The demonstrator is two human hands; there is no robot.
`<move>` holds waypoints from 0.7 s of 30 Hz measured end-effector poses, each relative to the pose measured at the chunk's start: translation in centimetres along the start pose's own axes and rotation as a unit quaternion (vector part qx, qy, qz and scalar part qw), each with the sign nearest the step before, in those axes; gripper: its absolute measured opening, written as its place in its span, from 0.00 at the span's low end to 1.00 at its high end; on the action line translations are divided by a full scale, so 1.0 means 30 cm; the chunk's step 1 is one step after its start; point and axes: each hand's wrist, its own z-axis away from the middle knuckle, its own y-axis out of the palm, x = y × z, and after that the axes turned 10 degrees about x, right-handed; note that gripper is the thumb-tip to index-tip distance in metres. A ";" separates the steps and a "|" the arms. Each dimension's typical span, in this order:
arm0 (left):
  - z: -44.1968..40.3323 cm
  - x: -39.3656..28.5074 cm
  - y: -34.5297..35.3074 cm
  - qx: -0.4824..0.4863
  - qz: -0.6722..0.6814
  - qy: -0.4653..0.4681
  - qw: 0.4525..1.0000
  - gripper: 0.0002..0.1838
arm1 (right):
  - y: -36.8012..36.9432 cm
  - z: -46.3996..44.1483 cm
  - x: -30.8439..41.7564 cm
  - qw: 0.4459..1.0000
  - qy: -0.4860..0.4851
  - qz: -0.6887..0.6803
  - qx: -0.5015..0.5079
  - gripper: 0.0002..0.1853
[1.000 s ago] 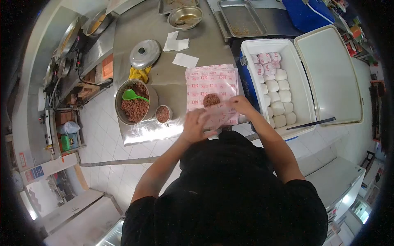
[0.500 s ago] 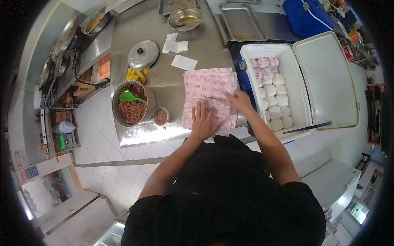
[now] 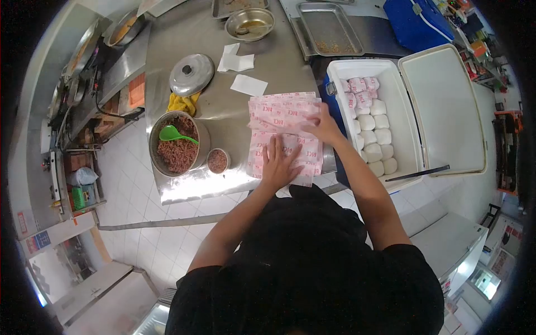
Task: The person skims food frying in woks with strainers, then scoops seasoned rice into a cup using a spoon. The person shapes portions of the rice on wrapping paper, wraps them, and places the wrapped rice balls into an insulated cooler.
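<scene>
A stack of pink-and-white printed wrapping paper point(image 3: 279, 118) lies near the front right of the steel table. My left hand point(image 3: 279, 166) rests flat on its lower part, fingers stretched out and spread. At the stack's right edge is my right hand point(image 3: 325, 127), its fingers apart and curved, touching the upper sheets. Whether any sheet edge sits between its fingertips is hard to make out. Left of the stack stand a small cup point(image 3: 218, 161) of reddish-brown rice and a large pot point(image 3: 205, 146) of the same rice, with a green rice paddle point(image 3: 174, 134) in it.
On my right, an open white cooler point(image 3: 410, 139) holds several white rounded packs point(image 3: 374, 152) and several printed-paper packs point(image 3: 364, 99). A pot lid point(image 3: 191, 78), yellow cloth point(image 3: 183, 104), white papers point(image 3: 249, 85) and metal bowl point(image 3: 249, 25) lie farther back on the table point(image 3: 229, 114).
My right hand has shifted slightly up and left over the stack's right edge. The upper sheets there have moved and lie differently. My left hand stays on the paper.
</scene>
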 end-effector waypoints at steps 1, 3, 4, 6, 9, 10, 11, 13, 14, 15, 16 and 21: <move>-0.006 -0.006 -0.006 0.005 0.002 -0.006 1.000 0.39 | -0.023 -0.020 0.083 0.999 -0.037 0.031 0.001 0.33; -0.013 -0.016 -0.012 0.015 0.006 -0.019 1.000 0.38 | -0.063 -0.091 0.153 0.962 -0.027 0.218 0.161 0.26; -0.019 -0.018 -0.012 0.017 -0.003 -0.025 1.000 0.37 | -0.065 -0.107 0.179 0.921 -0.020 0.306 0.238 0.23; -0.024 -0.028 0.003 0.022 -0.016 -0.033 0.999 0.35 | -0.023 -0.076 0.224 0.857 -0.022 0.448 0.254 0.17; -0.020 -0.029 0.019 0.083 -0.036 -0.072 0.993 0.35 | 0.098 0.004 0.204 0.860 -0.119 0.481 0.124 0.12; -0.023 -0.022 0.024 0.071 -0.045 -0.065 0.994 0.37 | 0.151 0.025 0.170 0.871 -0.166 0.460 0.052 0.11; -0.020 -0.016 0.037 0.061 -0.053 -0.058 0.995 0.39 | 0.196 0.044 0.135 0.879 -0.181 0.439 0.035 0.10; -0.028 0.013 0.090 0.073 -0.058 -0.060 0.994 0.40 | 0.278 0.083 0.086 0.894 -0.208 0.396 0.000 0.09; -0.051 0.032 0.133 0.093 -0.055 -0.068 0.992 0.39 | 0.309 0.103 0.089 0.889 -0.206 0.409 -0.024 0.09; -0.060 0.036 0.150 0.113 -0.050 -0.079 0.989 0.38 | 0.340 0.124 0.099 0.882 -0.205 0.421 -0.046 0.10; -0.053 0.045 0.163 0.117 -0.063 -0.060 0.989 0.39 | 0.360 0.145 0.107 0.875 -0.205 0.433 -0.068 0.11; 0.034 0.093 -0.072 0.119 -0.024 0.037 0.992 0.34 | 0.353 0.220 0.211 0.910 -0.081 0.400 -0.069 0.18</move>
